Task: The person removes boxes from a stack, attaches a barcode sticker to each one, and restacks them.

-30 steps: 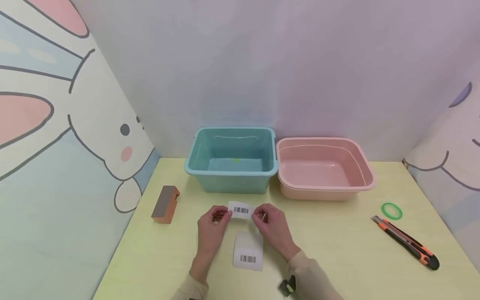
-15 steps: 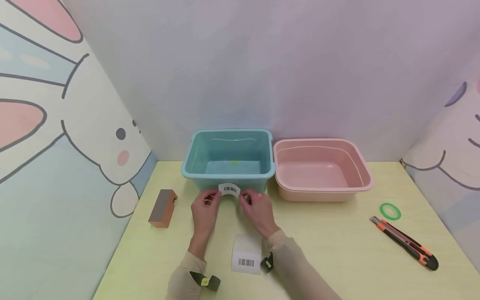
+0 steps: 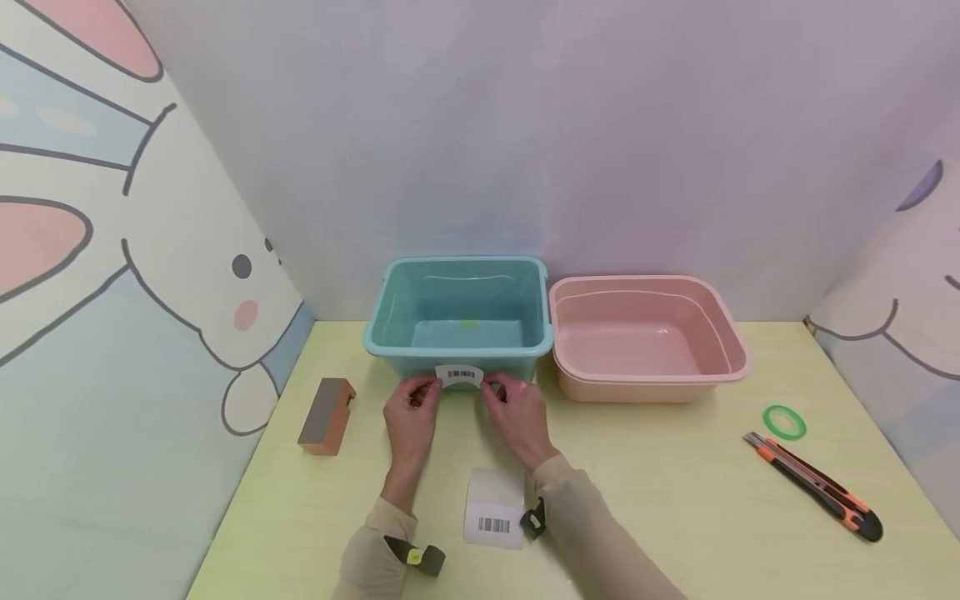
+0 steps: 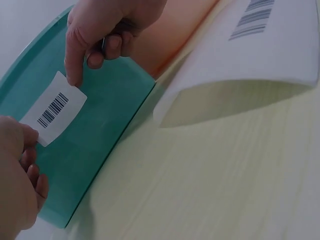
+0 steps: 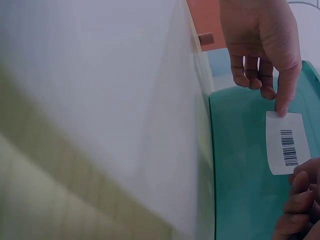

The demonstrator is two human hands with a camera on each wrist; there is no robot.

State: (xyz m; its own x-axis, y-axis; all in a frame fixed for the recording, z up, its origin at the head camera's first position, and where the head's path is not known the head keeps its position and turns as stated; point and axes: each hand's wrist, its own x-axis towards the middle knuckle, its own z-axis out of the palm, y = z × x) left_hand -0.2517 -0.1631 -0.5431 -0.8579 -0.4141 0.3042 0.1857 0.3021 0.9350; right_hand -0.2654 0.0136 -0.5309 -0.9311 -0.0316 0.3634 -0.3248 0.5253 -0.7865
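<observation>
A lilac wall [image 3: 480, 133] backs the yellow table [image 3: 660, 500]. The barcode label [image 3: 460, 375] seems lined up at the blue tub's [image 3: 412, 352] front; whether it touches, we cannot tell, and pressing flat probably remains. The left hand's [image 3: 409, 423] and right hand's [image 3: 519, 421] fingers [image 4: 74, 62] pinch its eight and four o'clock corners.

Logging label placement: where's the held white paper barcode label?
Head view: the white label is just left of centre, in front of the teal plastic bin's near wall, pinched between left grip and right grip.
</observation>
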